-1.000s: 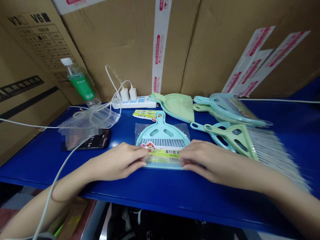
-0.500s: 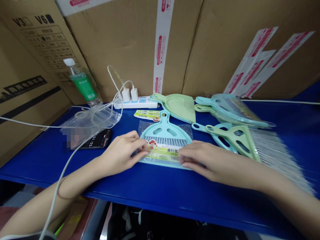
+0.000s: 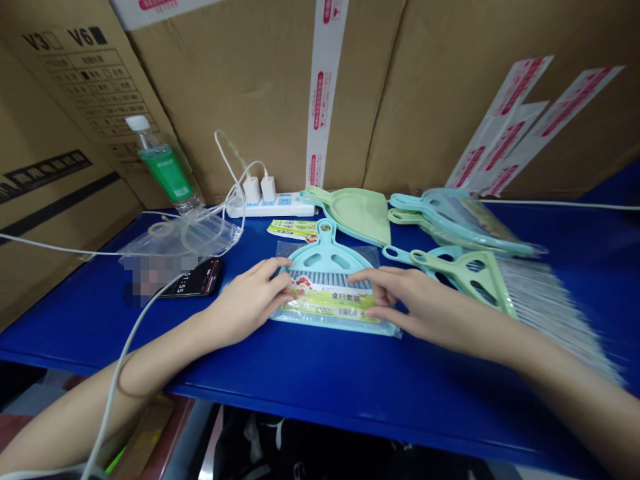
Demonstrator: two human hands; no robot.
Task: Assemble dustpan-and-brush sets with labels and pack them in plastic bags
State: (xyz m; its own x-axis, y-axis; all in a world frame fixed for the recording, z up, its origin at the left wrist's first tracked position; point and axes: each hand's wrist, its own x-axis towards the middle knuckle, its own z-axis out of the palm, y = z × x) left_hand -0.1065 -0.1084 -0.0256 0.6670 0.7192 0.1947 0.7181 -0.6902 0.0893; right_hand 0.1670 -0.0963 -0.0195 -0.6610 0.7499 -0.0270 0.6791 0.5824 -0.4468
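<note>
A light-blue mini brush and dustpan set in a clear plastic bag (image 3: 330,283) lies flat on the blue table (image 3: 320,373), a yellow-green label card across its lower part. My left hand (image 3: 250,300) grips the bag's left edge, thumb and fingers pinched on it. My right hand (image 3: 400,303) rests on the bag's right side, fingers stretched out flat over the label.
Loose green and blue dustpans (image 3: 357,213) and brushes (image 3: 475,277) lie to the right. A spare label (image 3: 295,230), power strip (image 3: 273,203), phone (image 3: 197,280), clear bags (image 3: 183,237) and a green bottle (image 3: 163,167) are at left. Cardboard boxes (image 3: 250,87) wall the back.
Both hands have slid up the bag from its lower edge. The right hand's fingers have spread out over the label, and the bag's bottom edge now shows.
</note>
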